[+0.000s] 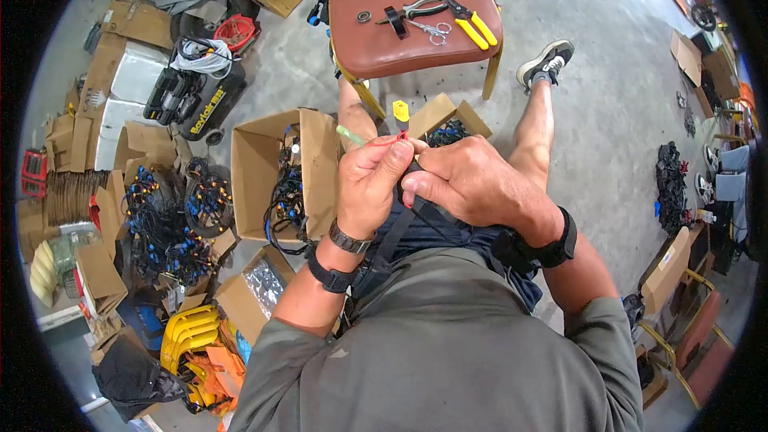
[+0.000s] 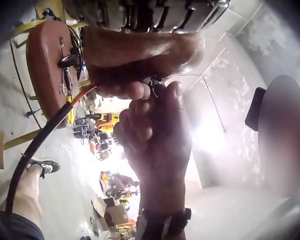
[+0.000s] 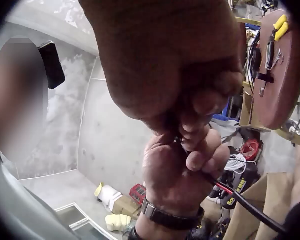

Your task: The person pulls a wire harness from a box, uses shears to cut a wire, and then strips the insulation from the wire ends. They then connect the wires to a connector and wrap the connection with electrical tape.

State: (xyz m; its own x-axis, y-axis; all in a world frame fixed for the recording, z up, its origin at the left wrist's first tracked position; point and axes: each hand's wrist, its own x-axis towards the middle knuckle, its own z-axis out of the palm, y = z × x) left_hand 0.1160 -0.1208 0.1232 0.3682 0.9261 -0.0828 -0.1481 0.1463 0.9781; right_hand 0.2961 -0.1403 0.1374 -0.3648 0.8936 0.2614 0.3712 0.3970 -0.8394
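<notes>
Both hands meet in front of the person's lap, over a black cable [image 3: 262,216] with thin red wire [image 1: 378,142] coming out of it. My left hand [image 1: 370,184] pinches the red wire between thumb and fingertips. A pale green tube [image 1: 349,135] sticks out to its left. Just beyond the fingertips shows a yellow connector [image 1: 401,110]. My right hand [image 1: 478,180] grips the black cable close beside the left fingertips. In the left wrist view, the cable [image 2: 32,142] hangs away from the left hand. The pinched spot is mostly hidden by fingers.
Ahead, a brown padded chair [image 1: 376,52] bears yellow-handled cutters [image 1: 476,30], pliers [image 1: 424,6], scissors [image 1: 437,32] and black tape [image 1: 395,22]. Cardboard boxes [image 1: 252,172] with cables stand at left, near a cable pile [image 1: 152,216]. Yellow parts [image 1: 188,332] lie lower left.
</notes>
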